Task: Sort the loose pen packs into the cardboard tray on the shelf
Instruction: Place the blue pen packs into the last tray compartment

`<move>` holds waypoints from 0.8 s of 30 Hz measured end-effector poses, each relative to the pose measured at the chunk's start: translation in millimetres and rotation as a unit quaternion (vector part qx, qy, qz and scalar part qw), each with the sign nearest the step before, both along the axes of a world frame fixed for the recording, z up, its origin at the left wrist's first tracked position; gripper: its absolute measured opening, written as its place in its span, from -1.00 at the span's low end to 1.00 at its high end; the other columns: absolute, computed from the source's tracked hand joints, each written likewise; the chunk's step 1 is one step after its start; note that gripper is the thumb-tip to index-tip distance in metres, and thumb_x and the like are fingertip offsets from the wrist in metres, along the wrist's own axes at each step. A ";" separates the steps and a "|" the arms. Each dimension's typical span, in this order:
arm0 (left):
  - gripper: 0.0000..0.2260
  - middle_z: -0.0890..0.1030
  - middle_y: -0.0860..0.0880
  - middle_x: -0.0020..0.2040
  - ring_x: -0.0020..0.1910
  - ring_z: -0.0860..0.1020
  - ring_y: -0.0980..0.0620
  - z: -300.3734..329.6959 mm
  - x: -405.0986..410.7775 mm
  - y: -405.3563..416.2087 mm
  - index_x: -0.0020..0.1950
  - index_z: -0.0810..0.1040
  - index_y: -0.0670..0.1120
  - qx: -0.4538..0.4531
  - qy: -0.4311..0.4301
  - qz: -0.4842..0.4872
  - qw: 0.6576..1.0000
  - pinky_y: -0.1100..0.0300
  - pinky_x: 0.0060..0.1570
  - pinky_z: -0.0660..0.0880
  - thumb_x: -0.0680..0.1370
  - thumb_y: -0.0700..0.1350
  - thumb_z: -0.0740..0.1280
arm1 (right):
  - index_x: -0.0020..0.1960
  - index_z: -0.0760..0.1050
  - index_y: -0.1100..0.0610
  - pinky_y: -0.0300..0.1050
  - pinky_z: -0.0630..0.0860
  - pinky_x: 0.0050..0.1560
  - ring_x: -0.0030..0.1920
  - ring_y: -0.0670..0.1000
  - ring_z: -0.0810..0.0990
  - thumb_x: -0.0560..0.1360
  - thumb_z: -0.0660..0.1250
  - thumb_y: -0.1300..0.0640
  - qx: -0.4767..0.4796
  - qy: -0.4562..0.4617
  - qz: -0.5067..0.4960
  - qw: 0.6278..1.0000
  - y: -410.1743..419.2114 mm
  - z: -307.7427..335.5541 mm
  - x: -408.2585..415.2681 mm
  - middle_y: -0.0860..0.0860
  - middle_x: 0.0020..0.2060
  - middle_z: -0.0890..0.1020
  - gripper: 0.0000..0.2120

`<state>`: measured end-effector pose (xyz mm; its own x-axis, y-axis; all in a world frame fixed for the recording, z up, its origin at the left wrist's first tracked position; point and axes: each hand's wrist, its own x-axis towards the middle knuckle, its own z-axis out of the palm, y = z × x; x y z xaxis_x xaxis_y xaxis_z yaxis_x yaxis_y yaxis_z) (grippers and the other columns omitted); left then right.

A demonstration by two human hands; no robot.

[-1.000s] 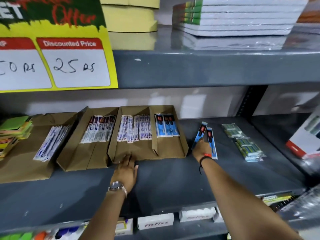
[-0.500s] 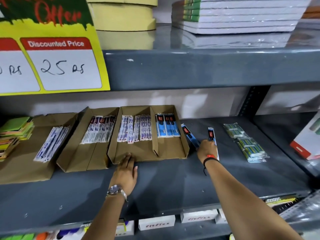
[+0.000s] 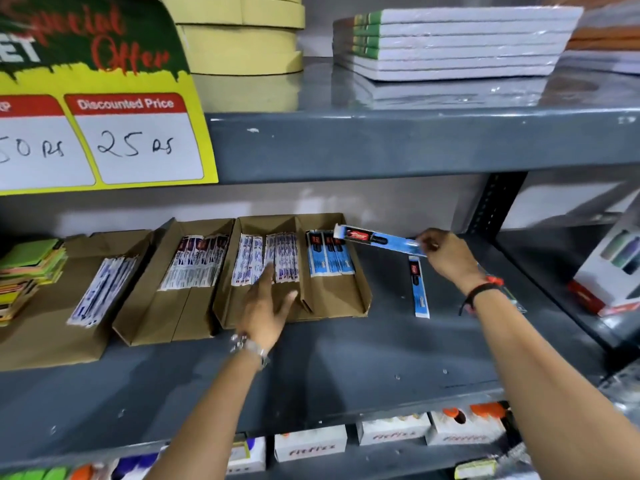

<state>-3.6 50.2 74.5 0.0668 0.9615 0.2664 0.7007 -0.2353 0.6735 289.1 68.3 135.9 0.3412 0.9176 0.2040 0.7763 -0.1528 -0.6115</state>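
A divided cardboard tray [image 3: 362, 299] sits on the grey middle shelf. Its right compartment holds blue pen packs [image 3: 329, 252]; its left compartment holds white pen packs [image 3: 265, 258]. My right hand [image 3: 446, 256] pinches one blue pen pack [image 3: 377, 239] by its end, held flat in the air over the tray's right wall. Another blue pen pack [image 3: 419, 287] lies loose on the shelf just right of the tray. My left hand [image 3: 268, 306] rests with spread fingers inside the left compartment, fingertips touching the white packs.
Two more cardboard trays [image 3: 187, 296] [image 3: 52, 323] with packs stand to the left, beside a stack of coloured pads [image 3: 31, 268]. A red-and-white box [image 3: 613, 275] sits at the right. The upper shelf carries notebooks [image 3: 450, 43], tape rolls and a price sign.
My right hand lifted one blue pack off the shelf and swung it left over the tray. My left hand moved from the tray's front edge into the left compartment.
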 end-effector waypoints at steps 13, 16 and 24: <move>-0.77 0.57 0.19 -0.61 -0.54 0.52 0.35 55.7 22.9 15.3 -0.34 0.48 -0.06 -0.057 -0.320 -0.048 0.945 0.56 -0.44 0.43 0.51 -0.24 0.26 | 0.01 0.60 0.21 -0.17 0.42 0.03 -0.08 -0.01 0.52 0.49 0.34 0.26 -0.077 0.070 0.217 0.971 -11.2 34.0 -17.1 0.04 -0.17 0.59 -0.88; -0.87 0.62 0.08 -0.42 -0.46 0.55 0.30 48.7 23.6 17.2 -0.20 0.53 -0.20 -0.056 -0.340 -0.032 0.938 0.49 -0.37 0.49 0.52 -0.22 0.26 | 0.01 0.59 0.28 -0.41 0.47 -0.19 -0.22 -0.06 0.52 0.50 0.32 0.29 -0.103 0.100 0.210 0.967 -13.4 24.8 -21.4 -0.02 -0.28 0.58 -0.87; -0.52 0.40 -0.21 0.35 0.31 0.37 -0.20 -43.3 3.9 0.2 0.40 0.17 -0.13 -0.108 0.100 0.014 0.989 -0.01 0.29 0.36 0.56 0.08 0.10 | 0.00 0.36 0.14 -0.39 0.44 -0.53 -0.39 -0.06 0.44 0.54 0.07 0.47 -0.088 0.448 0.070 0.887 7.6 -33.0 -78.7 0.08 -0.24 0.50 -0.74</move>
